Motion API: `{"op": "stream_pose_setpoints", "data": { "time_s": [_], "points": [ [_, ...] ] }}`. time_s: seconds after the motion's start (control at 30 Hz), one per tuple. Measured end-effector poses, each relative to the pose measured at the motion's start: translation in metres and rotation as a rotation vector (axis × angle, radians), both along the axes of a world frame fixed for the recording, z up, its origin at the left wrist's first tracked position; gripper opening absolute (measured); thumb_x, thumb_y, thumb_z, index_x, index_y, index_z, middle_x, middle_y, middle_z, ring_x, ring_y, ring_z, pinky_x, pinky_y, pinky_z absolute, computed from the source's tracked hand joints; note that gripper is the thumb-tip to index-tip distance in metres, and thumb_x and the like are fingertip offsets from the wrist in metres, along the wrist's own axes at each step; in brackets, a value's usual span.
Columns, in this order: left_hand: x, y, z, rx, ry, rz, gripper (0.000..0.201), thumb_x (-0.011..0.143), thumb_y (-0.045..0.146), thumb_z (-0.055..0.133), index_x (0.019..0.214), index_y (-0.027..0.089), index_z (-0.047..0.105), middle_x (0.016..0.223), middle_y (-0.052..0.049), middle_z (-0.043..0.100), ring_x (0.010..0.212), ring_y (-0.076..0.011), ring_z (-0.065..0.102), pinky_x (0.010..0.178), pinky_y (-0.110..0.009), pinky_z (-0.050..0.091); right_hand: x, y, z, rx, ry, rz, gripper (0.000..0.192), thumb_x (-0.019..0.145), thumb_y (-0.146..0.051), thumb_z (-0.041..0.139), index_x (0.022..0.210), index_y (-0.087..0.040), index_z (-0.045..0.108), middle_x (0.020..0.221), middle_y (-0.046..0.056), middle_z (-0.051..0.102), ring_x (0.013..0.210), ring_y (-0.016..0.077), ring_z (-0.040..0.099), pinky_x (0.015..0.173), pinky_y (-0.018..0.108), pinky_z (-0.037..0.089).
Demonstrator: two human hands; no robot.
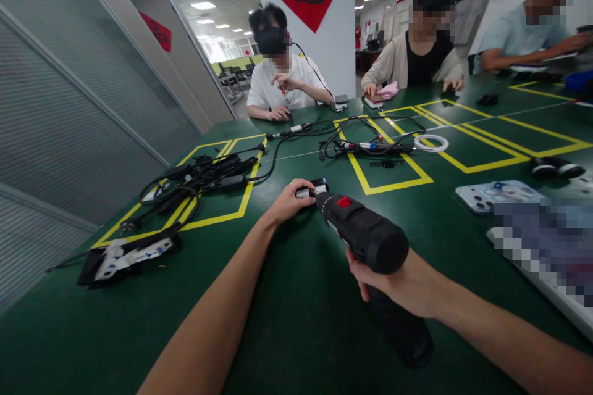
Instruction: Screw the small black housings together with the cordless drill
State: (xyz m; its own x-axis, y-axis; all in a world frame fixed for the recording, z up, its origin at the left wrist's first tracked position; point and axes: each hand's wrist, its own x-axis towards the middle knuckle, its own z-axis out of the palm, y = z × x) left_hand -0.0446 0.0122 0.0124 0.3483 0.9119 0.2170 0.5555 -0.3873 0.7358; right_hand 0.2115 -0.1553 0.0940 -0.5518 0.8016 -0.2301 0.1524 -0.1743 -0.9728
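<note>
My right hand (398,284) grips the handle of a black cordless drill (364,231) with a red switch on top. The drill's nose points away from me at a small black device (315,187) lying on the green table (296,321). My left hand (290,199) rests on that device and holds it down, fingers curled over its near edge. The drill's tip meets the device right beside my left fingers.
A tangle of black cables and adapters (204,176) lies at the left, a flat black part (125,256) nearer me. More tools and cords (370,147), a white ring (431,143) and a phone (498,194) lie ahead and right. Three people sit across the table.
</note>
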Motion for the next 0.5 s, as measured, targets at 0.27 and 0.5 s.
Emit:
{"op": "stream_pose_setpoints", "data": {
  "time_s": [0.27, 0.5],
  "points": [
    [-0.0011, 0.0004, -0.0018, 0.004, 0.004, -0.003, 0.033, 0.07, 0.031, 0.066, 0.1, 0.02, 0.062, 0.109, -0.005, 0.056, 0.106, -0.0217, 0.052, 0.099, -0.037, 0.038, -0.0023, 0.0006, 0.0013, -0.009, -0.021, -0.01, 0.054, 0.077, -0.017, 0.06, 0.127, -0.021, 0.041, 0.069, -0.005, 0.056, 0.057, 0.0127, 0.058, 0.059, 0.028, 0.045],
    [-0.0008, 0.0006, -0.0014, 0.015, 0.003, -0.01, 0.032, 0.07, 0.03, 0.066, 0.101, 0.02, 0.062, 0.109, -0.005, 0.056, 0.107, -0.0216, 0.052, 0.099, -0.036, 0.038, -0.0015, 0.0009, 0.0018, -0.001, -0.012, -0.008, 0.062, 0.077, -0.017, 0.061, 0.133, -0.022, 0.035, 0.07, -0.005, 0.056, 0.058, 0.0131, 0.058, 0.061, 0.029, 0.046]
  ]
}}
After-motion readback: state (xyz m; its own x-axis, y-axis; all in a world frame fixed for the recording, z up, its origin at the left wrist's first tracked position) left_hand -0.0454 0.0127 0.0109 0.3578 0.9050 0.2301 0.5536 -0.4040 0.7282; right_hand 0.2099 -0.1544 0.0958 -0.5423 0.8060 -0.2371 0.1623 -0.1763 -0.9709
